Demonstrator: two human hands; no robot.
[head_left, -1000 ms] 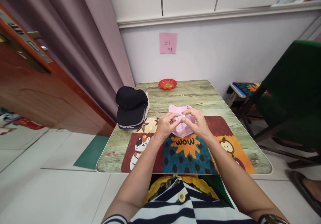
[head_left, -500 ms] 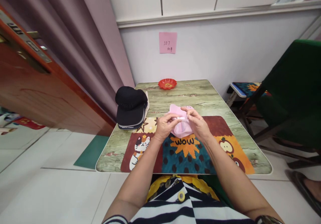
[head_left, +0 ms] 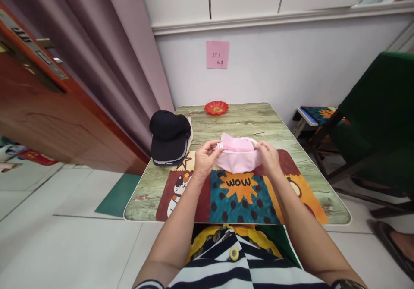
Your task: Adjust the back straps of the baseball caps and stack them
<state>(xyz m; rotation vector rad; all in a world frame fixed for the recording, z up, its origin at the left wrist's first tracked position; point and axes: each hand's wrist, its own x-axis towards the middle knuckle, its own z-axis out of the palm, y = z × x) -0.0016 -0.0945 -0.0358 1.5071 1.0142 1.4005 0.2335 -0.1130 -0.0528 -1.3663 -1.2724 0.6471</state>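
Note:
A pink cap (head_left: pixel 238 161) is held between my two hands above the far edge of the patterned mat (head_left: pixel 223 207). Its crown faces me and the brim points away. My left hand (head_left: pixel 204 157) is closed on the cap's left side, with thumb and fingers pinching near a small whitish strip. On the right side, my right hand (head_left: pixel 268 156) pinches the cap's edge. Left of my hands lies a stack of caps, a black cap (head_left: pixel 170 136) on top with grey and pale ones partly hidden beneath.
A red scalloped dish (head_left: pixel 216 108) sits at the back of the wood-patterned table (head_left: pixel 258 123). A pink note (head_left: pixel 217 54) is stuck on the wall. To the left stands an open wooden door (head_left: pixel 80 116); a dark green chair (head_left: pixel 378 120) is on the right, with a person's sandaled foot below.
My hands have moved apart to opposite sides of the pink cap. The cap is now spread wider, with its crown turned toward me. The cap stack and dish have stayed put.

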